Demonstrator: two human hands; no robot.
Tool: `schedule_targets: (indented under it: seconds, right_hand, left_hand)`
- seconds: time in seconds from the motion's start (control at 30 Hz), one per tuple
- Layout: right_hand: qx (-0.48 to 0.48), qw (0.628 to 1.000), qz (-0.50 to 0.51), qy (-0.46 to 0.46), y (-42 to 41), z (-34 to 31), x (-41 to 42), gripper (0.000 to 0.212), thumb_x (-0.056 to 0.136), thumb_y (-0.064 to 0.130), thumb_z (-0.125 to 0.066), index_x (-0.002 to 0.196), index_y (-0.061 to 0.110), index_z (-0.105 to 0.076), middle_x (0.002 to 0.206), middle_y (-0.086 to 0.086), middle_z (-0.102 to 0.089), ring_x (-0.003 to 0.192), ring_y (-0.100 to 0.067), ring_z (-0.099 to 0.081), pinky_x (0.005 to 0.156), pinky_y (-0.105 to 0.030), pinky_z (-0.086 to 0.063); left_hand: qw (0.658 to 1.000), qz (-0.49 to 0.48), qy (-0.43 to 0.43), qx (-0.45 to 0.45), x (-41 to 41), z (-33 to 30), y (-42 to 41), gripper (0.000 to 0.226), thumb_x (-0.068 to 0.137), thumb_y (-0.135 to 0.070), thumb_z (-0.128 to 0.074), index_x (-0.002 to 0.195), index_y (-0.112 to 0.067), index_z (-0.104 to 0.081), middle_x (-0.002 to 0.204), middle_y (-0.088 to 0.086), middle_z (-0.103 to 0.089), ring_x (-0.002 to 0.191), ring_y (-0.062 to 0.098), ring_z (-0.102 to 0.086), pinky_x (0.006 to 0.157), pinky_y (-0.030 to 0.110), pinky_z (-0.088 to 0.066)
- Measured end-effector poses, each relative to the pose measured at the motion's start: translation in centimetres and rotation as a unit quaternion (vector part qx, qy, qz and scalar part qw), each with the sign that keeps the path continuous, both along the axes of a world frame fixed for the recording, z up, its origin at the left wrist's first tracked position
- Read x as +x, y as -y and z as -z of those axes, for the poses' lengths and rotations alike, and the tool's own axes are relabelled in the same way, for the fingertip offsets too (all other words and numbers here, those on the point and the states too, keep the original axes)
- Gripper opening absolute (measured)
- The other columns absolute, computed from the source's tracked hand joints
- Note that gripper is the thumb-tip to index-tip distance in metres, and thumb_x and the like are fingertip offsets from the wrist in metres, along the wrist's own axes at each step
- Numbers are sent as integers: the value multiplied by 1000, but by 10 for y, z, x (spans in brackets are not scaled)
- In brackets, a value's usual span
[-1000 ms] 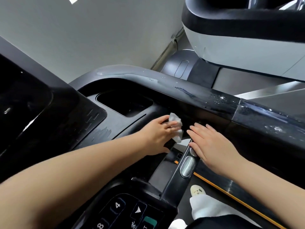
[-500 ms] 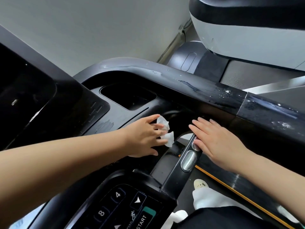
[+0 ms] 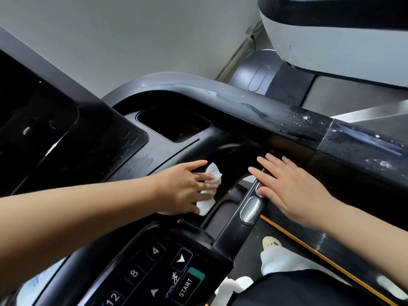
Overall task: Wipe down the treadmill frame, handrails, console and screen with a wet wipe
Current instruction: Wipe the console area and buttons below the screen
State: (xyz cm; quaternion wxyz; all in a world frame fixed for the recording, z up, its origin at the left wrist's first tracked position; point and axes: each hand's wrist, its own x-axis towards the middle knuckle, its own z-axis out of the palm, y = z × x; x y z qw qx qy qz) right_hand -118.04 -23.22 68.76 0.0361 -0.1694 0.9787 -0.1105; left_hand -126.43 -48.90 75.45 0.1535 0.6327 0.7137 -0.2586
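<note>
My left hand (image 3: pixel 185 186) lies with fingers stretched out over a crumpled white wet wipe (image 3: pixel 213 173) and presses it against the curved black edge of the treadmill console (image 3: pixel 194 146). The wipe pokes out between and below the fingers. My right hand (image 3: pixel 291 188) rests flat, fingers straight, on the inner grip bar (image 3: pixel 234 233) just above its metal sensor pad (image 3: pixel 250 209). The black handrail (image 3: pixel 254 107) arcs behind both hands, streaked with wet marks. The dark screen (image 3: pixel 33 129) is at the left and the keypad (image 3: pixel 154 272) sits at the bottom.
A recessed tray (image 3: pixel 174 127) opens in the console behind my left hand. A neighbouring treadmill (image 3: pixel 331 51) stands at the upper right against a pale wall. My foot in a light shoe (image 3: pixel 271 242) stands on the belt below.
My left hand has slid the wipe down the console edge toward me and flattened over it. My right hand has stayed on the grip bar.
</note>
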Motion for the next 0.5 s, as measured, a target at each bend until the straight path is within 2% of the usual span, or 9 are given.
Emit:
schedule_targets:
  seconds: [0.03, 0.07, 0.17, 0.27, 0.37, 0.43, 0.5]
  right_hand:
    - [1, 1000, -2, 3, 0, -1, 0, 68, 101, 45, -5, 125, 15, -61, 126, -15, -61, 118, -34, -56, 96, -48, -43]
    - [2, 1000, -2, 7, 0, -1, -1, 68, 101, 46, -5, 125, 15, -61, 126, -15, -61, 119, -34, -56, 97, -48, -42]
    - [3, 1000, 2, 13, -1, 1, 0, 67, 101, 46, -6, 126, 15, -60, 127, -14, -60, 120, -34, -55, 98, -48, -40]
    - [4, 1000, 0, 15, -1, 2, -1, 67, 101, 46, -6, 126, 15, -60, 127, -14, -60, 120, -34, -55, 98, -49, -41]
    - [10, 1000, -7, 11, -3, 3, -2, 67, 101, 46, -6, 126, 15, -60, 127, -13, -60, 120, -33, -55, 97, -49, -42]
    - [9, 1000, -14, 10, -4, 3, -2, 67, 101, 46, -6, 127, 14, -59, 127, -13, -60, 120, -33, -55, 98, -48, -40]
    - [5, 1000, -15, 11, -5, 4, -1, 66, 101, 47, -7, 128, 14, -58, 129, -13, -59, 122, -34, -54, 100, -48, -36]
  left_hand:
    - [1000, 8, -12, 2, 2, -6, 9, 54, 84, -51, -30, 116, -29, -68, 130, -6, -59, 125, 15, -51, 109, 45, -18]
    - [999, 17, -27, -15, 4, -11, 14, 53, 86, -51, -31, 119, -28, -66, 132, -6, -57, 128, 14, -48, 110, 44, -14]
    - [994, 13, -63, -89, 4, 2, -3, 54, 96, -53, -31, 142, -26, -41, 152, -5, -31, 144, 13, -18, 110, 43, 14]
    - [991, 22, -103, -87, -1, 31, -52, 57, 94, -56, -32, 142, -27, -40, 151, -7, -34, 143, 13, -19, 109, 47, 16]
    - [986, 12, -102, -128, -2, 49, -76, 55, 99, -52, -23, 148, -28, -23, 158, -4, -13, 146, 17, 0, 110, 49, 19]
    - [991, 3, -76, -110, 0, 41, -58, 52, 98, -51, -31, 145, -29, -32, 157, -3, -20, 146, 16, -7, 113, 48, 14]
    - [997, 20, -44, -67, 2, 20, -22, 49, 88, -54, -51, 132, -31, -54, 144, -7, -45, 139, 14, -33, 115, 49, -1]
